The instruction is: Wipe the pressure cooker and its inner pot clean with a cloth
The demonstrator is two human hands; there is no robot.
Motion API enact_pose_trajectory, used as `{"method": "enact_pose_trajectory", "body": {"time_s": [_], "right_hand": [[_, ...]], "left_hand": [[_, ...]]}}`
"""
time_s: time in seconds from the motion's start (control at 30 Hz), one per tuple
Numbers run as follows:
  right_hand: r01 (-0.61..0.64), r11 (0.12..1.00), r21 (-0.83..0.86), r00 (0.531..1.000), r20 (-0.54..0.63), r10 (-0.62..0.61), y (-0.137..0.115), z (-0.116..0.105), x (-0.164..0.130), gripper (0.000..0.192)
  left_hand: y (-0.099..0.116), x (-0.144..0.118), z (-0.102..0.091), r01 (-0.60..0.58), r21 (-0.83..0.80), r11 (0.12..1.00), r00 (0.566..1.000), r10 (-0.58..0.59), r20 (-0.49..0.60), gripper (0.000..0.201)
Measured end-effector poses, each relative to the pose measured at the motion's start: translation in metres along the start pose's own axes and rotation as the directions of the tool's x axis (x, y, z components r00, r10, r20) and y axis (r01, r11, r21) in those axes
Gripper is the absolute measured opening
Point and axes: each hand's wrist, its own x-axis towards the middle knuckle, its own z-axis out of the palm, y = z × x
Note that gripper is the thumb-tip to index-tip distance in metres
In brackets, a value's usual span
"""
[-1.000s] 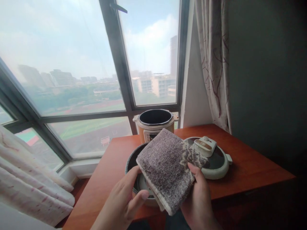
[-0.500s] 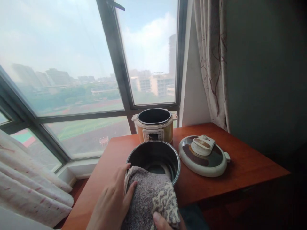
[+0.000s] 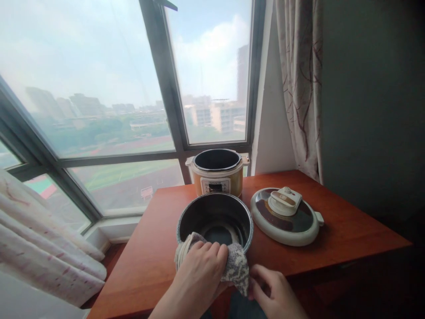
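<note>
My left hand is closed around a grey-and-cream cloth, bunched over the near rim of a dark inner pot. The pot stands on the table with its mouth up. Low on the right, my right hand has its fingers curled at the hanging corner of the cloth, seemingly pinching it; the fingertips are partly hidden. Behind the inner pot is an electric pressure cooker body, yellowish with a white rim and a front panel.
To the right of the pot lies the round cooker lid, its handle facing up. Everything rests on a reddish-brown table. Windows rise behind it, with a curtain on the right and another curtain at the left.
The cloth, earlier spread in front of the pot between both hands, is now bunched at its near rim under my left hand. My right hand has moved right, to the cloth's corner.
</note>
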Motion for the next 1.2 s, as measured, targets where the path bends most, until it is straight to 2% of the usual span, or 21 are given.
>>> {"method": "enact_pose_trajectory", "body": {"time_s": [0.03,0.1,0.2,0.37,0.5,0.7,0.83,0.93,1.0,1.07,1.13,1.2], "right_hand": [[0.048,0.997,-0.063,0.997,-0.063,-0.052,-0.001,-0.007,0.009,0.025],[0.123,0.983,-0.133,0.967,-0.206,-0.149,-0.006,-0.012,0.024,0.044],[0.156,0.966,-0.208,0.927,-0.307,-0.216,-0.016,-0.006,0.045,0.070],[0.095,0.910,-0.405,0.889,-0.377,-0.260,-0.025,-0.001,0.071,0.071],[0.062,0.879,-0.472,0.910,-0.335,-0.244,-0.026,-0.009,0.080,0.068],[0.041,0.914,-0.403,0.954,-0.256,-0.156,-0.029,-0.036,0.097,0.066],[0.055,0.947,-0.315,0.993,-0.078,-0.084,-0.035,-0.063,0.118,0.073],[0.072,0.966,-0.249,0.997,0.035,-0.066,-0.041,-0.075,0.134,0.074],[0.089,0.963,-0.254,0.996,0.016,-0.087,-0.043,-0.075,0.139,0.071],[0.090,0.935,-0.343,0.988,-0.086,-0.126,-0.044,-0.071,0.135,0.069],[0.055,0.883,-0.466,0.964,-0.207,-0.169,-0.043,-0.062,0.121,0.071],[0.009,0.832,-0.554,0.942,-0.276,-0.193,-0.040,-0.049,0.101,0.075]], "left_hand": [[-0.001,0.002,0.002,-0.005,0.006,1.000,1.000,0.005,-0.008,0.034],[-0.003,0.004,0.007,-0.010,0.025,1.000,1.000,0.010,-0.022,0.034],[-0.003,0.007,0.013,-0.013,0.050,0.999,0.999,0.015,-0.049,0.034],[-0.002,0.007,0.017,-0.028,0.074,0.997,0.994,0.035,-0.099,0.033],[-0.002,0.006,0.016,-0.054,0.085,0.995,0.993,0.063,-0.101,0.033],[-0.009,0.003,0.013,-0.132,0.058,0.989,0.985,0.138,-0.106,0.040],[-0.027,0.001,0.010,-0.252,0.053,0.966,0.958,0.256,-0.125,0.039],[-0.038,0.002,0.010,-0.281,0.048,0.959,0.948,0.285,-0.140,0.033],[-0.039,0.003,0.012,-0.269,0.044,0.962,0.951,0.273,-0.147,0.032],[-0.036,0.004,0.013,-0.240,0.044,0.970,0.958,0.244,-0.149,0.030],[-0.028,0.005,0.014,-0.197,0.052,0.979,0.970,0.202,-0.134,0.030],[-0.018,0.006,0.014,-0.148,0.059,0.987,0.981,0.154,-0.116,0.032]]}}
